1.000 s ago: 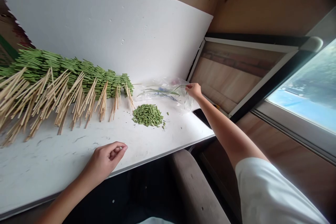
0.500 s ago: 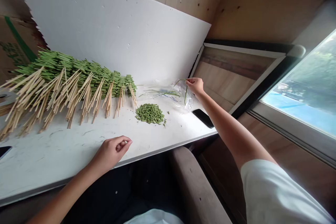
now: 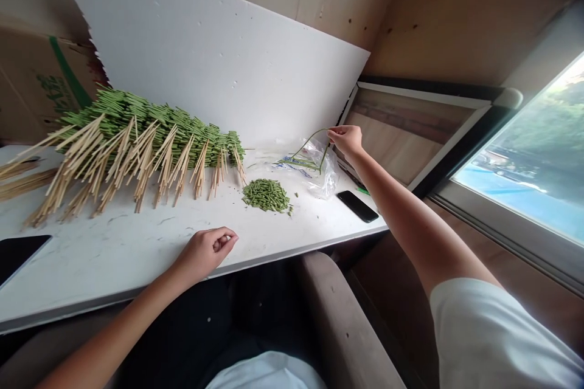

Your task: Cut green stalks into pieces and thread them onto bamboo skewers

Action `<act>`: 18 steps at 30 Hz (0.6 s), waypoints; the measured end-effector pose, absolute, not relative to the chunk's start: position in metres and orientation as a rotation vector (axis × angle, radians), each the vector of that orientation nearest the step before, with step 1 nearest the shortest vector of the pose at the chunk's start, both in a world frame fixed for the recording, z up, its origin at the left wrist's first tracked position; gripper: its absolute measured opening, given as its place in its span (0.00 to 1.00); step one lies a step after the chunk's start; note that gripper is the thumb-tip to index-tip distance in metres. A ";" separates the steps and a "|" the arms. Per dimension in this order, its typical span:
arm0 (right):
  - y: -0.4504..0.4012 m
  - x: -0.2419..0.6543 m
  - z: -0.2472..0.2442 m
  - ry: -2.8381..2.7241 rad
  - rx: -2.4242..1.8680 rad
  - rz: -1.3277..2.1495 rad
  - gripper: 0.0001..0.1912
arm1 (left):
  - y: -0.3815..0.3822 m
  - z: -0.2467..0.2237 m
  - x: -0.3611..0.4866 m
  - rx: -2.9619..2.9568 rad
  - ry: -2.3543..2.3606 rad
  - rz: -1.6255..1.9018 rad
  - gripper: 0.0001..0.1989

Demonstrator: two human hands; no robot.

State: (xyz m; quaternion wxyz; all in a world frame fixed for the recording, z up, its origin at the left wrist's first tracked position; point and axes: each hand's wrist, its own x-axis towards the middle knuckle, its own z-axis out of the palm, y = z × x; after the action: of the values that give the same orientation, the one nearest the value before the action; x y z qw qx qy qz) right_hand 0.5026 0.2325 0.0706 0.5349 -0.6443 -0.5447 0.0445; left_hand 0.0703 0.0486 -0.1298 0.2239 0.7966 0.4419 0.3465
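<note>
My right hand (image 3: 345, 140) is raised over the far right of the table, thumb and fingertips pinching a long, thin green stalk (image 3: 306, 141). The stalk bends down on both sides of the fingers, over a clear plastic bag (image 3: 326, 181) with more green stalks (image 3: 298, 162) on it or in it; which, I cannot tell. My left hand (image 3: 210, 250) rests at the table's front edge, fingers curled and thumb against them, with nothing visible in it. Beyond it lies a heap of short cut green pieces (image 3: 266, 196). Left of the heap are stacked skewers (image 3: 146, 161) threaded with such pieces.
A black phone (image 3: 357, 206) lies by the right end of the white table (image 3: 137, 255); another dark flat device (image 3: 20, 255) is at the left. Bare sticks (image 3: 27, 183) lie at the far left. Behind stand a white foam board (image 3: 219, 55) and a cardboard box (image 3: 41, 85).
My right hand has lifted slightly, drawing the stalk up into a wider bend above the bag. The left hand keeps its curled pose. The camera view has shifted a little to the left.
</note>
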 end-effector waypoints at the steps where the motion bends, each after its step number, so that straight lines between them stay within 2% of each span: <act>1: 0.231 0.501 0.073 -1.293 -1.522 0.116 0.12 | 0.049 -0.130 0.070 2.203 1.216 0.954 0.17; 18: 0.220 0.491 0.103 -1.296 -1.439 0.070 0.10 | 0.049 -0.134 0.069 2.238 1.203 0.977 0.15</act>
State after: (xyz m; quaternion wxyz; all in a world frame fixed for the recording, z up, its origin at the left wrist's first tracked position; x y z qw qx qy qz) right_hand 0.4908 0.2196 0.1034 0.5662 -0.6122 -0.5511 0.0297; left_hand 0.0690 0.0492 -0.1338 0.2084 0.8041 0.4322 0.3511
